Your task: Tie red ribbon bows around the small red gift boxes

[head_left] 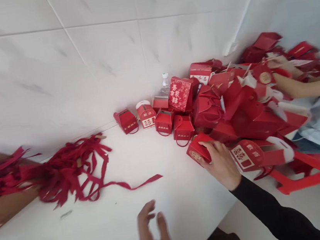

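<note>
My right hand (221,162), in a black sleeve, grips a small red gift box (198,151) at the front edge of a large heap of similar boxes. The box lies tilted, with a gold print on its near face. My left hand (155,233) is raised over the white table (103,232), fingers curved apart and holding nothing. Close to my right hand, another red gift box (247,155) with a cream printed panel sits to the right. Behind the held box stands a small red box (183,127) with a cord handle.
Tangled dark red ribbons (75,169) spill from a cardboard box (11,204) on the left. A clear bottle (165,84) stands by the tiled wall (106,64). At right, another person's arm (304,86) reaches into the heap above a red plastic stool (315,171).
</note>
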`<control>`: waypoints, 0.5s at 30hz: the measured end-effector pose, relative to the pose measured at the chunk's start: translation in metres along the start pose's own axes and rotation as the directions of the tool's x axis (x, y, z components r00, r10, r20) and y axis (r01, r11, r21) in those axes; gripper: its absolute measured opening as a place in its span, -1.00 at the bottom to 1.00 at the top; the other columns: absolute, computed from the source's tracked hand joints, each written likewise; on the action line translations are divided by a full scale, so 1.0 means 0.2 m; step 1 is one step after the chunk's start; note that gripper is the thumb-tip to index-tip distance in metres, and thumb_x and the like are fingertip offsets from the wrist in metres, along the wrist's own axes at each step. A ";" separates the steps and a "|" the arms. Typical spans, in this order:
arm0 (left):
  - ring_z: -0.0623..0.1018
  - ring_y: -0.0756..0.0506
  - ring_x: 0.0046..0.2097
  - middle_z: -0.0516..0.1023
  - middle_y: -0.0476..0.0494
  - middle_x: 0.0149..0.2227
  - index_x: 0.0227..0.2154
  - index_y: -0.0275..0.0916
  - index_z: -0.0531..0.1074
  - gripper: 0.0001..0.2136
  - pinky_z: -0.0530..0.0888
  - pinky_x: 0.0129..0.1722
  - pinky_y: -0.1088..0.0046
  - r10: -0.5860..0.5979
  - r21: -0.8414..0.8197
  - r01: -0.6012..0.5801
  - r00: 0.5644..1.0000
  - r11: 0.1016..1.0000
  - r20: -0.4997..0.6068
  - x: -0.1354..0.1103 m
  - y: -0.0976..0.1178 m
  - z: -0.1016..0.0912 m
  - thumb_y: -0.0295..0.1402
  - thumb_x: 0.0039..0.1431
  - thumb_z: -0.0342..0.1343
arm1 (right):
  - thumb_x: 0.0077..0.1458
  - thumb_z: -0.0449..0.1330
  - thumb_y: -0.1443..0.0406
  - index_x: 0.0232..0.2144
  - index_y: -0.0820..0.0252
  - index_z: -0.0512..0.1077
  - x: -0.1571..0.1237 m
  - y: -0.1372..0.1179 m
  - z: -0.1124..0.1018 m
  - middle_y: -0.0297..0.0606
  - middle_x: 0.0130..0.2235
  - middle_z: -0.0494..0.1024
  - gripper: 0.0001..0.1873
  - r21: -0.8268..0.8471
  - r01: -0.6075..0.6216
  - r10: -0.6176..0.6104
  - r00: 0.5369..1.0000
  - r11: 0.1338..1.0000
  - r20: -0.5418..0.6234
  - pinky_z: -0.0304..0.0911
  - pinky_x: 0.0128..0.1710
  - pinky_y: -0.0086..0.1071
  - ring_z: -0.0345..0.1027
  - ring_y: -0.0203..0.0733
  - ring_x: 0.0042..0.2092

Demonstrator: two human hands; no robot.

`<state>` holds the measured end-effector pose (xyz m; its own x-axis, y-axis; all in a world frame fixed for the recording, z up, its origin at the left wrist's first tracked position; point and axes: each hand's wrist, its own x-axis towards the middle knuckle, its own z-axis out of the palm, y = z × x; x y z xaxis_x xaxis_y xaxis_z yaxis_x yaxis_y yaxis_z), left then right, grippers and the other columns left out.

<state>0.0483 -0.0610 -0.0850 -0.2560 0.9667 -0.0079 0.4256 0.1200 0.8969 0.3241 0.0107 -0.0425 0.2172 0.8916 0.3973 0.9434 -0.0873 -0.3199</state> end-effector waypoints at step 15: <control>-0.08 -0.42 0.47 -0.17 -0.33 0.48 0.44 -0.03 -0.39 0.16 0.13 0.36 -0.18 0.434 -0.064 -0.468 0.748 0.881 0.503 0.18 0.22 0.04 -0.19 -0.01 0.39 | 0.35 0.04 -0.02 0.25 -0.02 0.26 -0.16 -0.18 0.00 -0.14 0.18 0.44 -0.49 0.561 -0.030 -0.224 0.898 0.827 0.378 0.52 -0.04 -0.12 0.46 0.04 0.08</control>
<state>0.0650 -0.0182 -0.0504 0.4299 0.8885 0.1604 0.4391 -0.3610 0.8227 0.2835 -0.0144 -0.0430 -0.1107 0.9885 0.1032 0.6334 0.1502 -0.7591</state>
